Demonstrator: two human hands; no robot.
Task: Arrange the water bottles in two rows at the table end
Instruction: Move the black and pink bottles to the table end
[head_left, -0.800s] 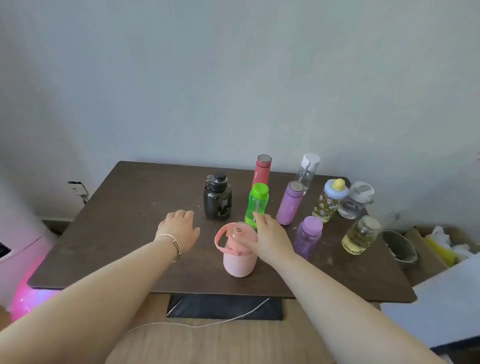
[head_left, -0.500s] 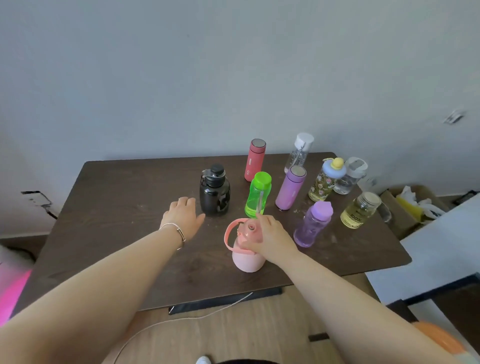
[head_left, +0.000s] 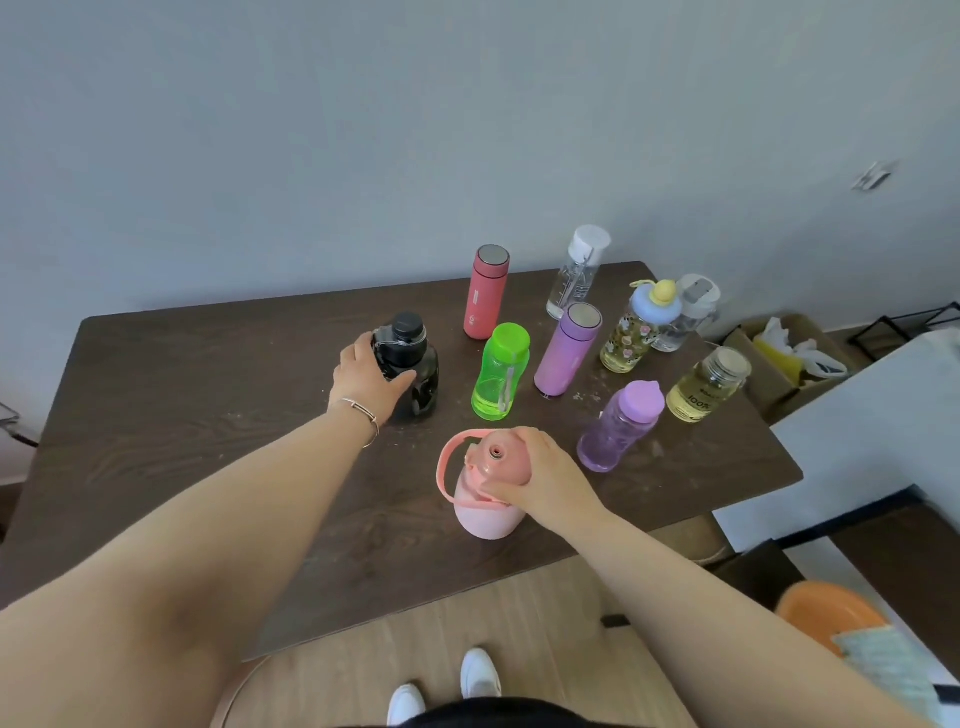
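Observation:
Several bottles stand on the dark wooden table (head_left: 171, 395). My right hand (head_left: 540, 475) grips the lid of a pink bottle (head_left: 485, 512) near the front edge. My left hand (head_left: 369, 382) wraps around a black bottle (head_left: 415, 364) at the middle. To the right stand a green bottle (head_left: 501, 371), a red flask (head_left: 485, 293), a lilac flask (head_left: 569, 351), a clear bottle with white cap (head_left: 576, 273), a flowered bottle with blue lid (head_left: 639, 330), a clear cup (head_left: 688, 314), a purple bottle (head_left: 621, 426) and a yellow-tinted jar (head_left: 709, 384).
A grey wall rises behind the table. A cardboard box (head_left: 789, 348) with yellow and white items sits on the floor at the right, beside a white surface (head_left: 872, 441). An orange object (head_left: 831, 616) lies at lower right. My white shoes (head_left: 447, 686) stand on the wooden floor.
My left hand moved forward from the tabletop and closed around the black bottle. My right hand stays on the pink bottle's lid. The view shifted left and tilted.

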